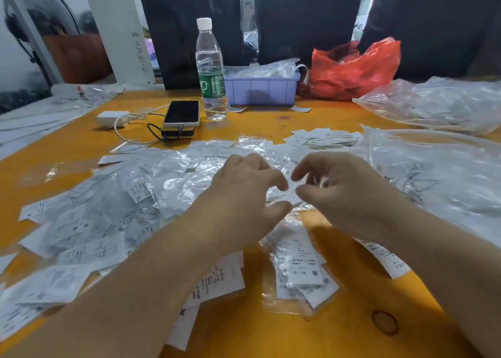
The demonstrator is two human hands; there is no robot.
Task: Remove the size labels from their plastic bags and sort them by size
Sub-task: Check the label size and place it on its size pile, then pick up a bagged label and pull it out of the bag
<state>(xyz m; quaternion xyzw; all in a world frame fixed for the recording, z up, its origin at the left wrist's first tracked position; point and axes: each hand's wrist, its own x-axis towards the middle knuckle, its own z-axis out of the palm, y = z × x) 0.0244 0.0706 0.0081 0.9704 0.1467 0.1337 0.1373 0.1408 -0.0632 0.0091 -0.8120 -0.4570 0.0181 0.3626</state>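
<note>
White size labels and small clear plastic bags lie scattered over the orange table (339, 328). A bag of M labels (301, 271) lies just below my hands. My left hand (244, 192) and my right hand (341, 186) hover side by side at mid-table, fingers curled, thumbs and forefingers close on a small clear bag with a label (291, 195) between them. The image is blurred there, so the exact grip is unclear. A pile of bagged labels (95, 222) spreads to the left. A loose stack of labels (322, 138) lies behind my hands.
A water bottle (211, 70), a phone (182, 113) on a power bank with a charger and cable, a lilac bin (261, 89) and a red plastic bag (355, 70) stand at the back. Large clear bags (439, 105) fill the right side.
</note>
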